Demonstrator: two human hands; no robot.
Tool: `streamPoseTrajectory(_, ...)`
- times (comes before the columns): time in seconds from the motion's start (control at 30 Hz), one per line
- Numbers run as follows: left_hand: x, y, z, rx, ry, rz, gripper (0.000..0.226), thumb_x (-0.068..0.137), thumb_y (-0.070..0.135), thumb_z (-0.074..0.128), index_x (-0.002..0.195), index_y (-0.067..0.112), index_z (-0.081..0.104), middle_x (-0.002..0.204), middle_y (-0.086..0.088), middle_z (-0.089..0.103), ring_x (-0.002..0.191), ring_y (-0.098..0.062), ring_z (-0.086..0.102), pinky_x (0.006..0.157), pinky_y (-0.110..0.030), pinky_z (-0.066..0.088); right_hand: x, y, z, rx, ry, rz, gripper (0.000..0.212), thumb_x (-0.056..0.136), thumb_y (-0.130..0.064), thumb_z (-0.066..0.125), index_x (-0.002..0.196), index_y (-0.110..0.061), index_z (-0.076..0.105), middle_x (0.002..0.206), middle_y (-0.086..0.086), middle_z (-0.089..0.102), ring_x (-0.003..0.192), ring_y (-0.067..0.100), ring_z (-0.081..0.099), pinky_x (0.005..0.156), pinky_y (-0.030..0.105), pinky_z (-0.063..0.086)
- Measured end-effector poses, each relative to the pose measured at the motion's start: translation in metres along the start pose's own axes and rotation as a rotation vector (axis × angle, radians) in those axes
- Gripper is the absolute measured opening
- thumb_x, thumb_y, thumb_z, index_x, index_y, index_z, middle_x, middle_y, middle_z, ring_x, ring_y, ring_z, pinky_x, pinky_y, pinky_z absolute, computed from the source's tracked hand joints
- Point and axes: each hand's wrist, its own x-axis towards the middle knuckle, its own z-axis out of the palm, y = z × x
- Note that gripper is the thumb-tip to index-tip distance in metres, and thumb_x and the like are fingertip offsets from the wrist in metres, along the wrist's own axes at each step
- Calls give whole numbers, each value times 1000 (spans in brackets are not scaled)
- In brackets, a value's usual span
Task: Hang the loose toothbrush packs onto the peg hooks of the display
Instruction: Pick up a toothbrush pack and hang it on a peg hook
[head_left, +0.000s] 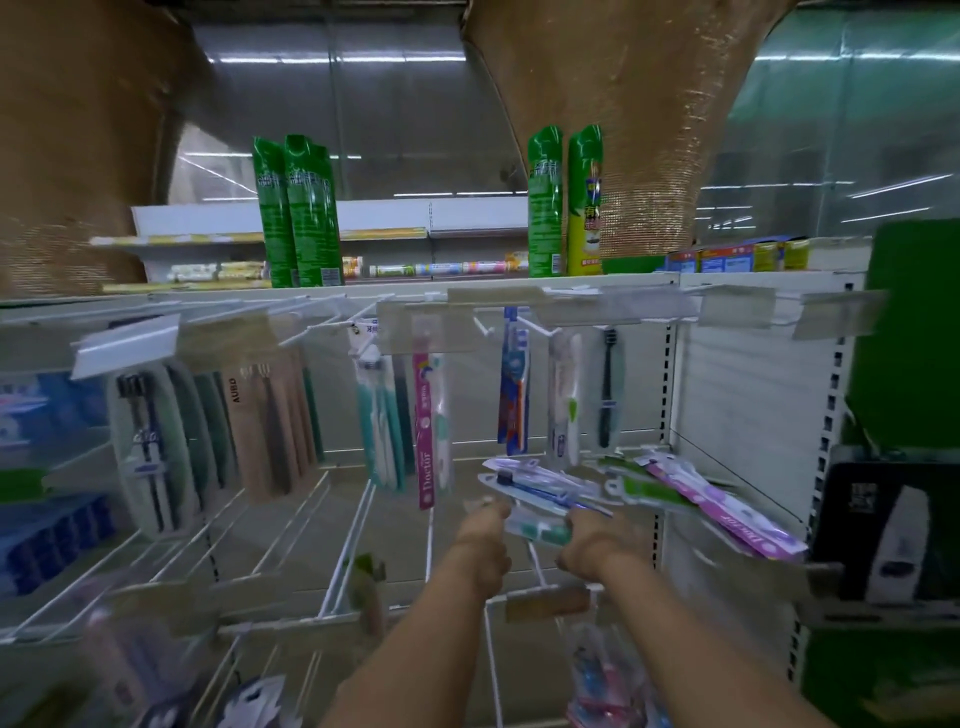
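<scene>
Right grip (597, 538) holds a teal pack (537, 531); left grip (482, 524) is blurry, cannot tell. Some hung packs (431, 415) are up; a loose pile (649, 488) waits.

We face the display (737, 384), both hands low before it.

On the top shelf (234, 295) stand the left cans (298, 213) and the right cans (566, 202), with boxes (737, 257) further right. Under the shelf's edge runs the upper hooks' (535, 326) row; hung packs (563, 395) dangle from them, crowded at left, single toward the right. Right of the last hung pack rises an upright (668, 395). Below, the lower hooks (349, 545) jut toward us. The loose packs (675, 493) fan out from our right hand (597, 545), reaching right past the upright; our left hand (483, 540) is at the fan's left end, just left of the right hand. Low packs (592, 680) hang beneath our forearms.
</scene>
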Motion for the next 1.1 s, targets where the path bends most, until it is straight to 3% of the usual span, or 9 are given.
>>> streamPoseTrajectory(0.07, -5, -2, 6, 20, -4, -36, 39, 94, 28, 51, 128, 10, 51, 117, -21, 56, 79, -24, 51, 69, -26, 42, 0, 5, 0, -82, 43, -35, 37, 89, -27, 48, 125, -27, 50, 134, 0, 51, 129, 23, 38, 106, 37, 30)
streamPoseTrajectory(0.2, -8, -7, 15, 131, -9, -14, 17, 96, 26, 48, 110, 16, 49, 106, -6, 48, 96, -19, 43, 79, -26, 33, -2, 11, 3, -198, 73, -70, 38, 87, -27, 52, 125, -22, 51, 134, 5, 47, 127, 24, 36, 103, 37, 28)
streamPoseTrajectory(0.33, -7, -8, 18, 173, 21, 2, 26, 97, 24, 47, 120, 13, 53, 117, -9, 46, 107, -21, 42, 88, -27, 29, 1, 15, 7, -106, 45, -105, 38, 86, -27, 53, 123, -24, 48, 133, 4, 49, 126, 25, 40, 106, 40, 27)
streamPoseTrajectory(0.43, -9, -7, 24, 119, 52, 87, 12, 97, 14, 47, 97, 10, 58, 103, -7, 52, 82, -12, 49, 69, -20, 36, 1, 15, 8, 12, 36, -133, 43, 85, -28, 54, 126, -24, 43, 127, 2, 58, 121, 22, 50, 105, 39, 29)
streamPoseTrajectory(0.5, -9, -6, 28, 47, 92, 187, 12, 95, 8, 51, 103, 4, 59, 101, -10, 57, 71, -9, 48, 59, -18, 37, -2, 14, 7, 51, 70, -150, 51, 83, -33, 56, 130, -24, 39, 124, 2, 58, 118, 21, 52, 104, 39, 27)
streamPoseTrajectory(0.57, -12, -3, 34, -38, 120, 285, 26, 91, 4, 57, 116, 2, 52, 118, -18, 57, 80, -17, 54, 68, -24, 45, -6, 10, 4, 88, 173, -191, 55, 80, -35, 58, 130, -23, 38, 128, 1, 52, 120, 20, 49, 104, 41, 25)
streamPoseTrajectory(0.7, -26, 9, 41, -213, 190, 340, 30, 87, -8, 55, 105, 13, 46, 124, -13, 46, 112, -35, 51, 94, -40, 50, -22, 0, -5, 134, 374, -315, 54, 78, -38, 59, 125, -23, 37, 125, 1, 47, 114, 21, 46, 95, 37, 29)
streamPoseTrajectory(0.93, -58, 20, 24, -67, 290, 374, 31, 85, -6, 57, 102, 13, 40, 100, -10, 51, 89, -24, 50, 65, -30, 49, -50, -17, -18, 173, 374, -384, 86, 78, -55, 61, 146, -23, 18, 139, 4, 36, 125, 26, 42, 101, 41, 35)
streamPoseTrajectory(1.1, -80, 5, -2, -50, 294, 507, 44, 83, 3, 66, 109, 15, 33, 95, -5, 56, 89, -22, 60, 76, -35, 54, -72, -38, -6, 358, 308, -419, 46, 89, -35, 52, 131, -20, 40, 126, 6, 52, 111, 27, 55, 85, 37, 47)
